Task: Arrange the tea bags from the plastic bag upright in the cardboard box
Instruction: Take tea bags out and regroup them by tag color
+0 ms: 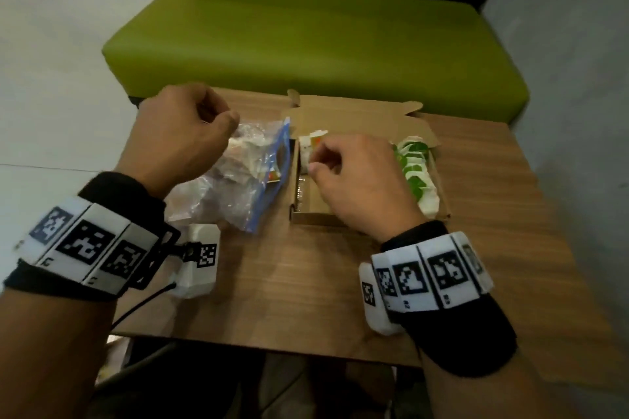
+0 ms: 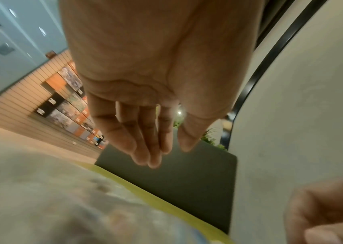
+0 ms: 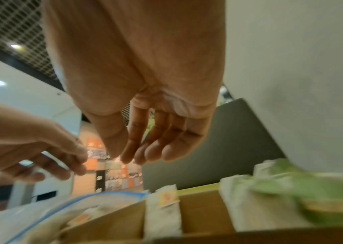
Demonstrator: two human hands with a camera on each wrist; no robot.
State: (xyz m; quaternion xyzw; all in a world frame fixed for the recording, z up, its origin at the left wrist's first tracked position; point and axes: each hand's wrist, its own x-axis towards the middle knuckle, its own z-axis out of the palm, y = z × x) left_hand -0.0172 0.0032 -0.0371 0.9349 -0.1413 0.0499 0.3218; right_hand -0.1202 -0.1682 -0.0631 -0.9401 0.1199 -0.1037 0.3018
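Task partway done, as far as can be judged. The cardboard box (image 1: 371,211) sits open on the surface (image 1: 306,282), lid flap standing at the far side. Along its right side a row of green-labelled tea bags (image 1: 417,167) stands upright, filling most of that side. At the far left corner of the box a few orange-tagged tea bags (image 1: 311,146) stand upright; the rest of the left row and the middle show bare cardboard.

The plastic bag (image 1: 235,187) lies just left of the box, touching or nearly so, mouth toward the box, with more tea bags inside; count cannot be told through the crumpled film.

Right hand (image 1: 357,177) hovers over the left part of the box, fingers loosely curved, holding nothing per the right wrist view. Left hand (image 1: 180,136) hovers above the bag, fingers relaxed and hanging down, also holding nothing.

Left to do: empty the bag, fill the left row and any gap.
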